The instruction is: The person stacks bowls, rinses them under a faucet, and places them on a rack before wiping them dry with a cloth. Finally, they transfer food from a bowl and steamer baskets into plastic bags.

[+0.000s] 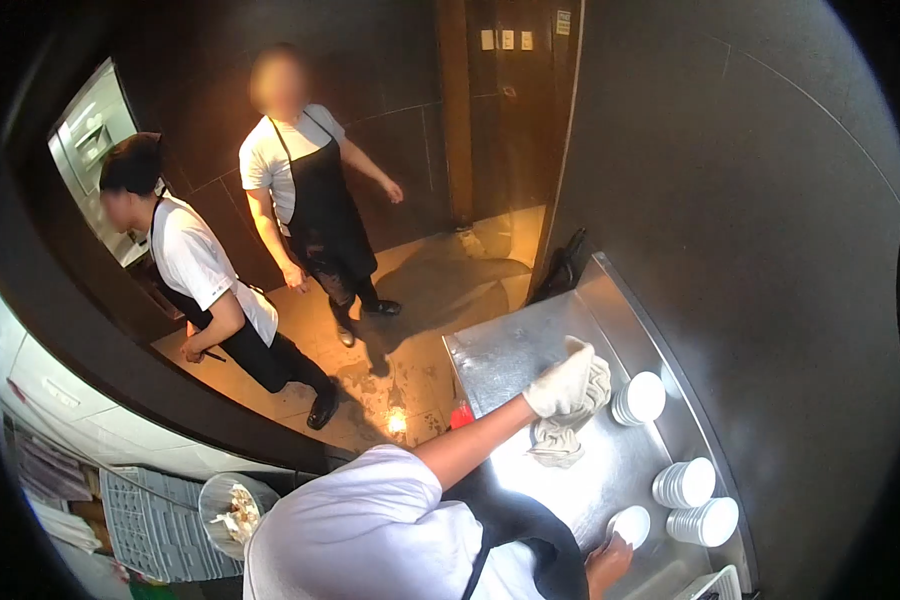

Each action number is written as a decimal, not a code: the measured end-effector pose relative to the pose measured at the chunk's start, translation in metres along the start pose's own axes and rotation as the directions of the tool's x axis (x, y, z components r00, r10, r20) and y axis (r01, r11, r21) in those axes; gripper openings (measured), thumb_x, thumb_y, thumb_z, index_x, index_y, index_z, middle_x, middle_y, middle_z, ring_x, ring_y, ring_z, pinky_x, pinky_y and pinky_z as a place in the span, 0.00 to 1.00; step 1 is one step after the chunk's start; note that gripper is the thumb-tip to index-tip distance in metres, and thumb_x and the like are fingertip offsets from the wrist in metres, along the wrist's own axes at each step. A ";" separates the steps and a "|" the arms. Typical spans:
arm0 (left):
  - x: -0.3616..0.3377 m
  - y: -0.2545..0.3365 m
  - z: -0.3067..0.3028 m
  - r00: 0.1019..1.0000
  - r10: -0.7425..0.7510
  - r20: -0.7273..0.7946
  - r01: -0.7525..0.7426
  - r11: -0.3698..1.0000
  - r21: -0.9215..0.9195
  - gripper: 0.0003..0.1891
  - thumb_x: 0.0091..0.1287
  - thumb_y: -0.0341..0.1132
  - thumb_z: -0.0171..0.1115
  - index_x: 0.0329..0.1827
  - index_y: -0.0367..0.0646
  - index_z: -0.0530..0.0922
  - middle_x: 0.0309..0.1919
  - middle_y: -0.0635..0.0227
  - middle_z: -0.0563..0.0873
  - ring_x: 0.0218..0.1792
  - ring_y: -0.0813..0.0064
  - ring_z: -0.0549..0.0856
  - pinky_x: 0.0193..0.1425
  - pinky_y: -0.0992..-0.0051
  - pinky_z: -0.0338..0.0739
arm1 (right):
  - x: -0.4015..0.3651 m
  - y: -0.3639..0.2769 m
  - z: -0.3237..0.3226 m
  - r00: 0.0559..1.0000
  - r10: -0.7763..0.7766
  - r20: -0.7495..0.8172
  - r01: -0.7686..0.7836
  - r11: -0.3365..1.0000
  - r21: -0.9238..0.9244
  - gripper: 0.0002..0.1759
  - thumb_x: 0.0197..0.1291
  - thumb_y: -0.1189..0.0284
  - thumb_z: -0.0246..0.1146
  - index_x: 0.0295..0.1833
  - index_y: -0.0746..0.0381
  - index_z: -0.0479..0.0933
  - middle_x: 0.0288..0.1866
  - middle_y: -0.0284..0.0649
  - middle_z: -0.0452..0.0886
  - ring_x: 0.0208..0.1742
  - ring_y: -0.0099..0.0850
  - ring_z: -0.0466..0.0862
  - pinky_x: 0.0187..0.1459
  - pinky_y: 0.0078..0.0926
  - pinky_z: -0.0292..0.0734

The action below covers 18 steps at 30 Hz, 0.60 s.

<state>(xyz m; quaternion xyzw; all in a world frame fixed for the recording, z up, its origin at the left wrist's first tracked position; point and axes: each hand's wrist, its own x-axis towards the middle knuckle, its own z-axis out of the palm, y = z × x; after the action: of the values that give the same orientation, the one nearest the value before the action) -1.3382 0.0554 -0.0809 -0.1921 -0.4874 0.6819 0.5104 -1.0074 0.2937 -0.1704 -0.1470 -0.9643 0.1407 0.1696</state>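
Note:
My left hand (558, 388), in a white glove, is closed on a bunched grey-white cloth (560, 440) whose lower end hangs over the steel counter (505, 350). Lower in the view, my right hand (610, 565) grips a small white bowl (630, 526) by its near edge; part of that hand is hidden behind the apron. Along the counter's wall side stand white dishes: one stack (640, 398) near the cloth, a second stack (685, 482) farther down, and a third stack (705, 522) beside it.
A raised steel rim (660, 350) edges the counter along the dark wall. A white basket (712, 586) sits at the bottom. Behind me are a grey crate (155, 525) and a clear bowl of scraps (238, 510). Two people in aprons, one person (315, 200) and another person (195, 260), stand beyond.

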 end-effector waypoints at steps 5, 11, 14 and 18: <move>-0.035 -0.054 0.006 0.912 0.338 0.231 -0.344 0.323 0.882 0.08 0.53 0.35 0.62 0.29 0.44 0.71 0.24 0.72 0.70 0.27 0.72 0.75 0.34 0.64 0.76 | -0.007 -0.023 -0.020 0.999 0.054 0.010 -0.055 0.973 0.226 0.09 0.63 0.75 0.65 0.43 0.70 0.84 0.40 0.55 0.86 0.46 0.55 0.84 0.63 0.49 0.73; -0.044 -0.096 0.042 0.828 0.403 0.390 -0.307 -0.256 0.917 0.12 0.55 0.36 0.63 0.36 0.41 0.71 0.30 0.67 0.72 0.34 0.68 0.76 0.40 0.64 0.76 | -0.041 0.007 -0.140 0.829 0.506 0.237 -0.452 0.358 0.817 0.12 0.67 0.72 0.68 0.53 0.65 0.83 0.46 0.37 0.87 0.48 0.22 0.83 0.52 0.22 0.75; -0.035 -0.107 0.037 0.821 0.390 0.416 -0.280 -0.360 0.890 0.14 0.57 0.37 0.63 0.40 0.39 0.71 0.34 0.64 0.72 0.37 0.66 0.77 0.44 0.64 0.76 | -0.069 0.067 -0.214 0.630 0.742 -0.228 0.069 0.239 0.969 0.18 0.68 0.75 0.66 0.62 0.65 0.77 0.60 0.42 0.82 0.58 0.33 0.81 0.62 0.32 0.75; -0.032 -0.120 0.015 0.830 0.350 0.434 -0.183 -0.563 0.806 0.17 0.58 0.37 0.64 0.44 0.37 0.71 0.38 0.61 0.73 0.41 0.63 0.77 0.48 0.63 0.76 | -0.125 0.132 -0.285 0.433 0.790 -0.434 0.473 0.210 0.855 0.23 0.77 0.67 0.56 0.68 0.70 0.69 0.70 0.49 0.73 0.70 0.38 0.70 0.77 0.43 0.59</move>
<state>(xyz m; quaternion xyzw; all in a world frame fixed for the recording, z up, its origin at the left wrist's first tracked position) -1.2754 0.0205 0.0214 0.1639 0.4243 0.8613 0.2264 -0.7592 0.4366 0.0091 -0.1849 -0.3689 0.6210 0.6664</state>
